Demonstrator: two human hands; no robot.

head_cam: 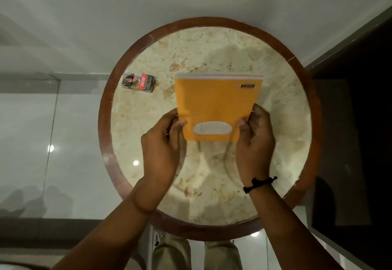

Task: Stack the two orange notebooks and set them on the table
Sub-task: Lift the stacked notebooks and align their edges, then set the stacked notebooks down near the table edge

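Orange notebooks are held as one aligned pile above the middle of the round marble table. Only the top orange cover with a white oval label shows, and white page edges run along the far side. My left hand grips the near left corner, thumb on the cover. The near right corner is pinched by my right hand, which wears a black cord at the wrist. The pile tilts, its near edge raised off the table.
A small printed packet lies on the table's left part. The table has a brown wooden rim. A dark cabinet stands to the right, and glossy white floor spreads to the left.
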